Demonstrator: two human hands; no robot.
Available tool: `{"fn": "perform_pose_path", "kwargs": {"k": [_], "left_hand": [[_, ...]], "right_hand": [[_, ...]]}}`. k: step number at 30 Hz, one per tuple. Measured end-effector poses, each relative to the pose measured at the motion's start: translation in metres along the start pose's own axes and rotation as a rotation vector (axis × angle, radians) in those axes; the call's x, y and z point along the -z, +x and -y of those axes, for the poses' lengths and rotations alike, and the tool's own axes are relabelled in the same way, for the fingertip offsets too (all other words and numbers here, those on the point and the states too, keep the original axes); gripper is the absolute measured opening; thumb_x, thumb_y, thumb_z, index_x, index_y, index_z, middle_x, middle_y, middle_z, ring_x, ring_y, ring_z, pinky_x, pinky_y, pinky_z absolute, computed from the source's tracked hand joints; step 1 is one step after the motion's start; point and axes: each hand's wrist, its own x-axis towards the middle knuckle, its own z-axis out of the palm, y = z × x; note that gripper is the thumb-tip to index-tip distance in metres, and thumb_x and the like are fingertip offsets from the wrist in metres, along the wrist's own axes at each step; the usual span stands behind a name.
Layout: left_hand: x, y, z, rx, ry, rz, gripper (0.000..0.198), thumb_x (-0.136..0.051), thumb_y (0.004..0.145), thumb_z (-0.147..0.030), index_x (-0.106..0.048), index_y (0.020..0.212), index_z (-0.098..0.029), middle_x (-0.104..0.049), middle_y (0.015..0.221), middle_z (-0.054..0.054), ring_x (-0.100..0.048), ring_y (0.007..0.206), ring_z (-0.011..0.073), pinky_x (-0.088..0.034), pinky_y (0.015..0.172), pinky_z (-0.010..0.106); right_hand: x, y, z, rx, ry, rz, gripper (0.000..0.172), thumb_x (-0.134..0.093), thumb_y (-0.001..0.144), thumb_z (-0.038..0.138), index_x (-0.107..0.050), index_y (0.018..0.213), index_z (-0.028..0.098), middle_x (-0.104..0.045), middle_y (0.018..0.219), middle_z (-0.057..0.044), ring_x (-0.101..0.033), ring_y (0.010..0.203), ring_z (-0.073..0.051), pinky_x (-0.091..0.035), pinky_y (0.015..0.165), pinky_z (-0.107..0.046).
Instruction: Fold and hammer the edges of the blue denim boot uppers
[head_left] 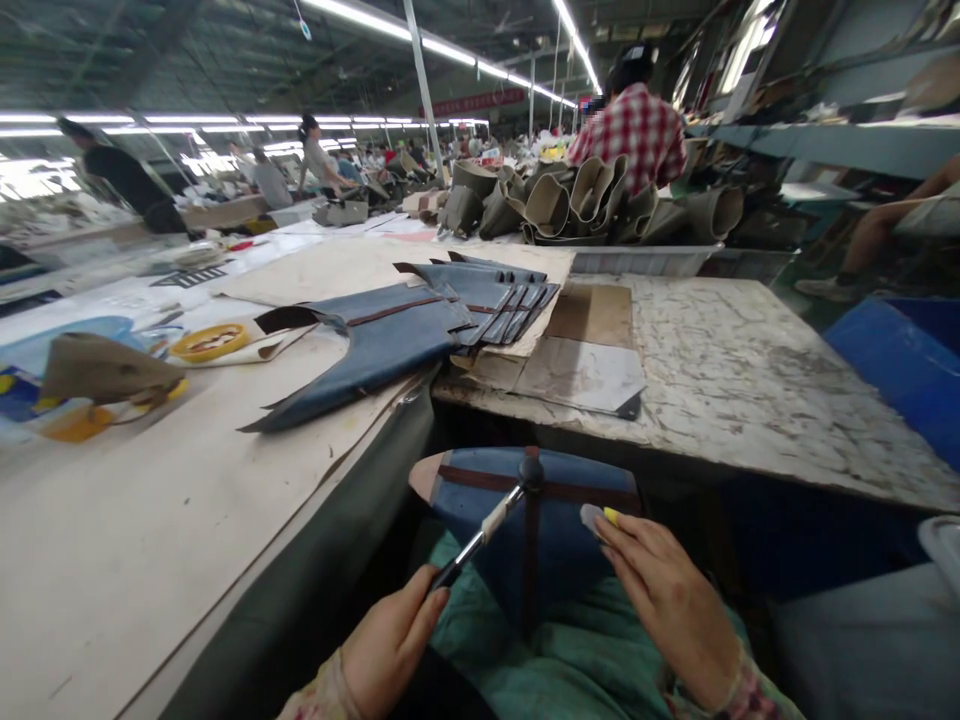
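Observation:
My left hand (394, 635) is closed around the dark grip of a hammer (480, 530). Its round black head rests on, or just over, a blue leather piece (480, 495) with crossing dark brown strips and a pale pink tip at the left. That piece lies above my lap, its lower part hanging towards me. At its right edge is my right hand (660, 590), fingers stretched out and close together. Grey and yellow coverings show at its fingertips, which seem to touch the leather; anything beneath them is hidden.
Overlapping blue leather pieces (390, 335) lie on the pale table (150, 540) ahead. A yellow tape roll (210, 342) and brown piece (105, 370) sit left. Beyond a worn board (720, 370) stands a bin (645, 262) of olive-brown pieces. Blue crates (900, 350) are right; people work farther back.

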Motion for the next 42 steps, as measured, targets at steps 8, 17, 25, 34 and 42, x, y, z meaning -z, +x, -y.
{"fn": "perform_pose_path", "kwargs": {"k": [8, 17, 25, 34, 42], "left_hand": [[0.002, -0.014, -0.005, 0.045, -0.018, -0.099, 0.032, -0.033, 0.088, -0.042, -0.056, 0.094, -0.021, -0.063, 0.074, 0.0, -0.059, 0.068, 0.0147, -0.045, 0.067, 0.02], [0.022, -0.015, 0.01, 0.065, 0.037, -0.114, 0.035, -0.032, 0.088, -0.043, -0.055, 0.101, -0.021, -0.064, 0.074, 0.0, -0.059, 0.068, 0.0146, -0.046, 0.066, 0.02], [0.027, -0.012, 0.01, 0.088, 0.028, -0.127, 0.038, -0.029, 0.089, -0.045, -0.051, 0.108, -0.02, -0.064, 0.083, 0.002, -0.06, 0.074, 0.0147, -0.045, 0.072, 0.021], [0.034, -0.015, 0.018, 0.11, 0.062, -0.185, 0.042, -0.029, 0.087, -0.046, -0.051, 0.111, -0.019, -0.065, 0.087, 0.002, -0.061, 0.077, 0.0158, -0.046, 0.073, 0.021], [0.03, -0.018, 0.024, 0.143, 0.036, -0.177, 0.045, -0.029, 0.087, -0.048, -0.05, 0.112, -0.017, -0.065, 0.087, 0.004, -0.061, 0.081, 0.0166, -0.047, 0.076, 0.023]], "right_hand": [[0.001, -0.003, -0.002, 0.019, -0.001, 0.003, 0.034, -0.039, 0.09, 0.029, -0.052, 0.121, 0.024, -0.058, 0.111, -0.005, -0.051, 0.104, -0.019, -0.047, 0.088, -0.035], [-0.001, -0.007, -0.005, 0.021, -0.007, 0.005, 0.035, -0.038, 0.09, 0.03, -0.051, 0.122, 0.024, -0.058, 0.112, -0.004, -0.051, 0.106, -0.018, -0.045, 0.089, -0.034], [-0.002, -0.006, -0.005, 0.038, -0.022, -0.001, 0.035, -0.037, 0.091, 0.032, -0.051, 0.122, 0.023, -0.058, 0.111, -0.004, -0.051, 0.105, -0.017, -0.045, 0.089, -0.032], [-0.001, -0.006, -0.004, 0.048, -0.038, 0.0, 0.036, -0.037, 0.091, 0.031, -0.048, 0.124, 0.023, -0.057, 0.112, -0.004, -0.05, 0.106, -0.017, -0.043, 0.09, -0.032], [-0.003, -0.008, -0.003, 0.067, -0.066, 0.003, 0.038, -0.035, 0.091, 0.031, -0.045, 0.127, 0.022, -0.056, 0.115, -0.004, -0.049, 0.107, -0.018, -0.042, 0.091, -0.033]]}}
